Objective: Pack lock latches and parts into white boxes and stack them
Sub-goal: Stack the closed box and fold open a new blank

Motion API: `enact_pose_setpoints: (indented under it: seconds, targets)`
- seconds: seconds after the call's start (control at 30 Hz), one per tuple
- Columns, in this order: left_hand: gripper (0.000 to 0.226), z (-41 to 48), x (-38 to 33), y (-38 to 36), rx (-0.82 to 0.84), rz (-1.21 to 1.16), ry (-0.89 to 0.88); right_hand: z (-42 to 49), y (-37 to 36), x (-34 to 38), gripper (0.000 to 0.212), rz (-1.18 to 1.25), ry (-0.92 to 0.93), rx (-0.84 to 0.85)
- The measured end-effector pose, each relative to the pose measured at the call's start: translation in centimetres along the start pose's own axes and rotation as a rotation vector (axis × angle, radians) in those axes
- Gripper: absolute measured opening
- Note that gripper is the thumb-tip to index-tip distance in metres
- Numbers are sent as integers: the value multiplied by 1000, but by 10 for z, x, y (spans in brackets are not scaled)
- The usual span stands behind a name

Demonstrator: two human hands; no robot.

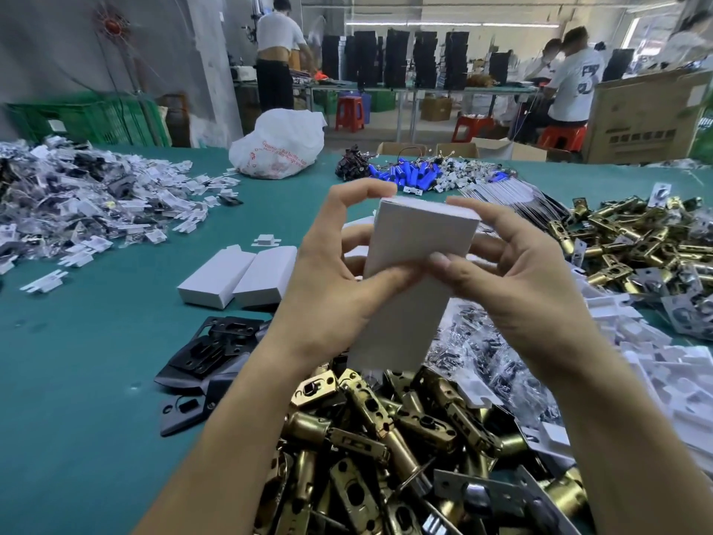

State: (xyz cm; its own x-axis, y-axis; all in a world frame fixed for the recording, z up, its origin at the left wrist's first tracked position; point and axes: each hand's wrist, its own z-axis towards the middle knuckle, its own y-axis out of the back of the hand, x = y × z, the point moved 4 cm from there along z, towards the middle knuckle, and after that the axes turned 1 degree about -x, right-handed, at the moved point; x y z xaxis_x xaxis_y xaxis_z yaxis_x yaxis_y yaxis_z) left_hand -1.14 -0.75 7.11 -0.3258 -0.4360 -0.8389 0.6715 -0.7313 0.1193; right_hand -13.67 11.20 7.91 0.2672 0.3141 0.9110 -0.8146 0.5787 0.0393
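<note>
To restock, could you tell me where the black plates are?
Head view, lower left: black plates lie below the two white boxes, left of the brass latches.

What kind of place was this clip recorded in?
Most likely a lock-hardware packing workshop: brass latches heaped on a green table, the left hand and right hand holding a white box, and other workers at benches behind.

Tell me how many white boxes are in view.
3. The held box is gripped between left hand and right hand; two boxes lie side by side on the green table, left of the hands. White shapes behind the held box may be more.
</note>
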Motion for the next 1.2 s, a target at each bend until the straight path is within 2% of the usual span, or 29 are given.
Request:
enact_pose_setpoints:
  seconds: [0.07,0.13,0.2,0.23,0.27,0.3,0.37,0.43,0.5,0.6,0.67,0.77,0.87,1.0,1.1,1.2]
  targets:
    - [69,0,1,-3,-1,-12,-61,0,2,3,47,-24,51,18]
    - [74,1,3,-4,-15,79,-63,0,5,7,42,-133,109,-5]
    - [65,2,11,-2,-60,198,30,0,10,6,44,-249,160,-76]
    - [51,3,14,0,-99,215,127,0,11,6,46,-264,175,-106]
    - [35,2,16,2,-127,165,255,0,11,5,47,-246,192,-120]
    - [30,1,18,2,-130,60,418,0,10,5,49,-227,215,-115]
    - [57,-3,25,-3,-51,-249,675,-1,5,5,52,-236,259,-53]
    - [73,-5,24,-7,56,-456,748,-3,-5,4,51,-269,271,50]
    - [68,-6,23,-4,81,-569,735,-4,-14,3,52,-321,268,129]
    - [64,-6,28,-1,34,-664,740,-5,-17,-2,58,-326,193,212]
    - [66,-6,29,0,2,-649,737,-5,-14,-5,58,-350,109,282]
    - [70,-5,32,1,-28,-537,677,-7,-11,-7,48,-465,44,341]
    - [71,-6,34,2,45,-514,642,-7,-9,-4,35,-451,36,329]
    - [68,-10,31,-1,138,-581,656,-10,-4,-1,31,-437,-59,420]
    - [75,-8,36,3,-40,-511,669,-14,7,-3,40,-566,-220,522]
    - [68,-4,42,9,-222,-453,624,-23,14,-11,49,-756,-438,667]
